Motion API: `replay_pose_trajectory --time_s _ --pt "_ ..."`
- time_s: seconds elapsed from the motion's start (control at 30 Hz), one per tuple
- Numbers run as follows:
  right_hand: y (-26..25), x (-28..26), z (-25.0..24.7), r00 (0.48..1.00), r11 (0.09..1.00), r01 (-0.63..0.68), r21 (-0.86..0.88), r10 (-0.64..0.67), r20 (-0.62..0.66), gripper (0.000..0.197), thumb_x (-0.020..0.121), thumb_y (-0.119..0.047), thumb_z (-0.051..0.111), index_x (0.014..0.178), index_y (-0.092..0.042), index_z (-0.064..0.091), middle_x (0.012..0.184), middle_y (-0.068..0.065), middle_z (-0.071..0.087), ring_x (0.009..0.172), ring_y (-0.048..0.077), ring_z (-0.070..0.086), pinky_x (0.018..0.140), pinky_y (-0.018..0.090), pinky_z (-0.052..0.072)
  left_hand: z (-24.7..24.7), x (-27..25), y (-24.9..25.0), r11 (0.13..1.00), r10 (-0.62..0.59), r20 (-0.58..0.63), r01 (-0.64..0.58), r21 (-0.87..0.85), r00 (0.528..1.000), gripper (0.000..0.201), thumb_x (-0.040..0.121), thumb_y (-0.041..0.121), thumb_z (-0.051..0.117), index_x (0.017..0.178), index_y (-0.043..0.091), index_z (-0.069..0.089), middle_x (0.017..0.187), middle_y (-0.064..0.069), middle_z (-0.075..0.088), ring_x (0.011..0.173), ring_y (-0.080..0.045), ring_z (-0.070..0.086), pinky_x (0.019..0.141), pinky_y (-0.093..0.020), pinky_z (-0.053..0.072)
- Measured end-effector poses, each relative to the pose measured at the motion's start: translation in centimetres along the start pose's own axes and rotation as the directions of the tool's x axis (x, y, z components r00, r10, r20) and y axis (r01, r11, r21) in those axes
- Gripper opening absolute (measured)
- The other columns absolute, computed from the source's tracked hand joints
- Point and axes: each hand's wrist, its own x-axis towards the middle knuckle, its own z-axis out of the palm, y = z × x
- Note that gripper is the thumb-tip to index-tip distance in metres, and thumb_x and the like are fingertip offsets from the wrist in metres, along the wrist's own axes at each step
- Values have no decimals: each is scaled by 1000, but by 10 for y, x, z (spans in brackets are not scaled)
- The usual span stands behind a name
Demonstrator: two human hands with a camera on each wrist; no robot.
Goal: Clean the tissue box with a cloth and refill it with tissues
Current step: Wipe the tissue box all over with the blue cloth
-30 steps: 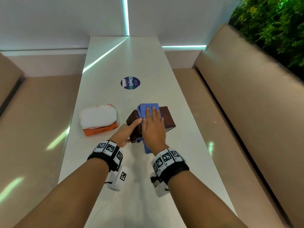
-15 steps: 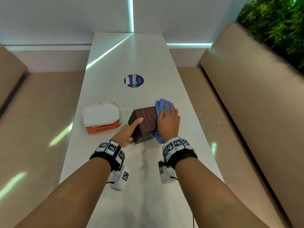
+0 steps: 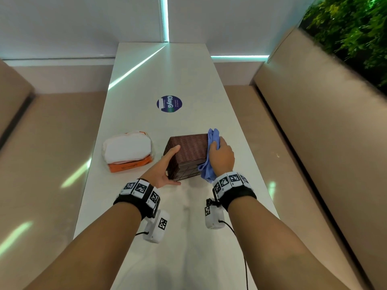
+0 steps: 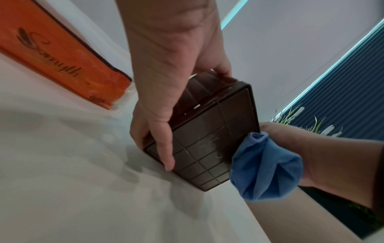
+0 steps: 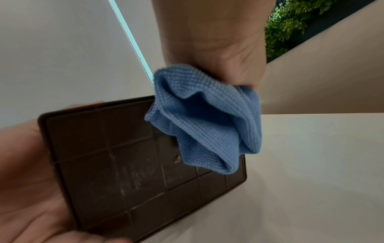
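A brown woven tissue box (image 3: 188, 149) lies tipped on the white table (image 3: 188, 80), its gridded bottom (image 4: 207, 144) turned toward me. My left hand (image 3: 171, 164) grips the box's left end, thumb on the upper face and fingers along the bottom edge (image 4: 164, 148). My right hand (image 3: 222, 155) holds a bunched blue cloth (image 3: 212, 137) against the box's right side. The cloth (image 5: 203, 123) hangs over the right edge of the gridded bottom (image 5: 124, 164). A pack of white tissues in an orange wrapper (image 3: 127, 149) lies left of the box.
A round blue sticker (image 3: 169, 104) sits on the table beyond the box. Beige bench seats (image 3: 52, 153) run along both long sides of the narrow table. Green foliage (image 3: 351, 28) stands behind the right bench back. White walls close the far end.
My right hand has slid the blue cloth from the box's upper face over to its right side. The left hand has kept its hold on the left end.
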Motion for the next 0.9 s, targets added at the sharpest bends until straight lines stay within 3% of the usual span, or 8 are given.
replay_pose_trajectory --time_s 0.2,0.37,0.5,0.6,0.7,0.73,0.8,0.9 --pt "1 -4 -4 1000 994 -24 108 25 -5 26 95 -19 34 88 -9 56 80 11 60 71 23 54 61 29 40 -1 6 -2 998 28 -77 -32 -61 997 47 83 50 60 122 24 49 119 -4 54 111 -29 46 105 -61 32" --pt "2 -4 -4 993 973 -108 203 113 -14 38 98 -30 32 62 -25 44 63 -5 50 59 12 47 61 26 38 0 9 -6 990 67 -117 -80 -114 991 32 86 44 60 111 26 56 106 3 62 104 -22 53 106 -53 34" --pt "8 -6 -10 979 934 -199 297 180 92 35 94 -27 41 61 -18 45 60 -1 46 59 16 43 60 29 37 -7 9 -14 986 89 -128 -105 -126 988 20 86 42 60 99 27 62 101 5 65 100 -22 58 101 -52 41" --pt "1 -1 -16 922 865 -374 334 307 237 41 93 -33 45 57 -15 38 58 3 39 55 18 36 57 30 30 -11 5 -17 982 98 -130 -117 -148 987 17 87 41 58 95 27 62 98 2 63 100 -26 57 98 -52 43" --pt "-3 1 -25 863 794 -465 392 308 400 41 94 -34 46 87 1 65 72 28 57 68 38 54 63 32 35 -17 3 -19 969 100 -120 -124 -214 988 30 86 41 58 105 18 61 103 -3 63 98 -27 59 93 -50 45" --pt "-3 0 -29 852 784 -472 404 288 437 41 95 -33 46 85 1 65 66 22 60 67 36 54 63 31 36 -18 2 -18 964 101 -108 -125 -236 989 41 82 43 61 113 15 60 110 -6 62 102 -28 59 90 -49 47" --pt "0 -2 -33 826 732 -511 452 273 492 41 96 -32 47 62 -11 54 46 1 53 56 20 45 58 28 36 -22 1 -17 950 98 -76 -117 -291 992 58 73 46 66 120 12 59 122 -12 60 111 -32 56 85 -48 50" --pt "3 -4 -32 796 626 -568 534 256 548 41 97 -35 46 63 -15 53 47 -4 51 45 10 48 55 24 37 -22 -3 -12 939 114 -21 -115 -325 993 53 68 46 67 108 12 62 117 -15 62 107 -32 57 87 -49 48"
